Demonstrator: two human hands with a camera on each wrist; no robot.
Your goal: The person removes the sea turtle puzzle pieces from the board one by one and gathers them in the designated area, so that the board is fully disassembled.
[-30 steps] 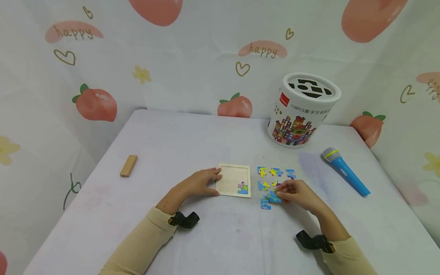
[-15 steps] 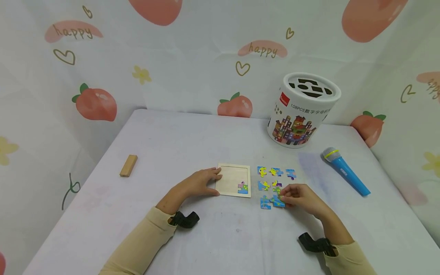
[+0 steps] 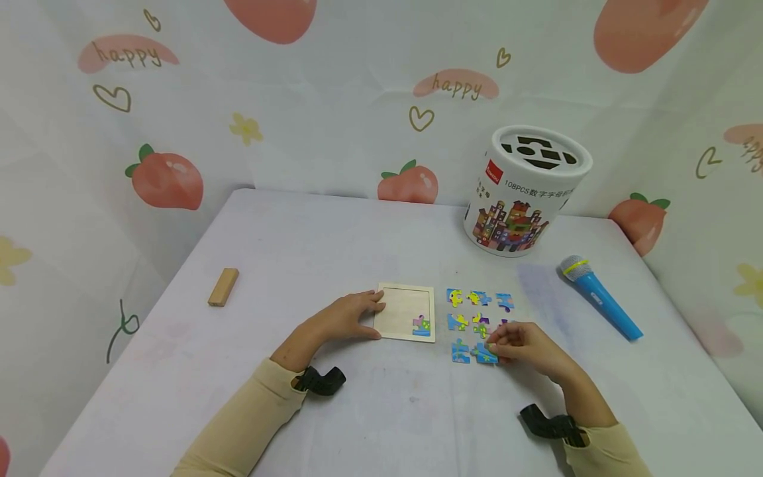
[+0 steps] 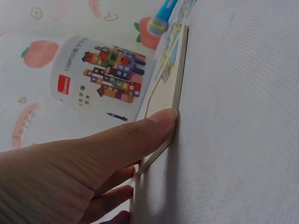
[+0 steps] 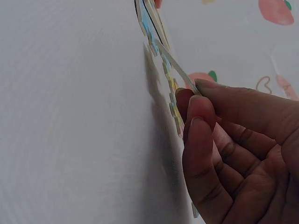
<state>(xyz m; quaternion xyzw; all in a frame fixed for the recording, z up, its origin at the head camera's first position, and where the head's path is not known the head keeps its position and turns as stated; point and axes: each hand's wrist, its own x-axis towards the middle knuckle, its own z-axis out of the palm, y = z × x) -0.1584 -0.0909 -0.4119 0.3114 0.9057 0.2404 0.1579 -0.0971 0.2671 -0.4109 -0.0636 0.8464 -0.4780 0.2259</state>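
Observation:
My left hand [image 3: 348,318] holds the square wooden puzzle tray [image 3: 393,313] at its left side, thumb [image 4: 161,122] at the near edge and fingers round the left edge. In the tray's lower right corner sits a pink, green and blue puzzle piece [image 3: 421,326]. Between thumb and fingertips my right hand [image 3: 527,346] pinches a blue puzzle piece [image 3: 485,355], which appears tilted in the right wrist view, one end raised. Beside it lies another blue piece [image 3: 459,352]. More loose pieces [image 3: 456,322] are laid out in rows right of the tray, some partly hidden by my right hand.
A white printed bucket [image 3: 518,199] with a holed lid stands at the back right. A blue toy microphone [image 3: 602,299] lies on the right side of the table [image 3: 310,232], and a wooden block [image 3: 223,287] on the left.
My right hand has shifted slightly right and towards me with the blue piece, which has come away from overlapping its neighbour. My left hand and the tray have stayed put.

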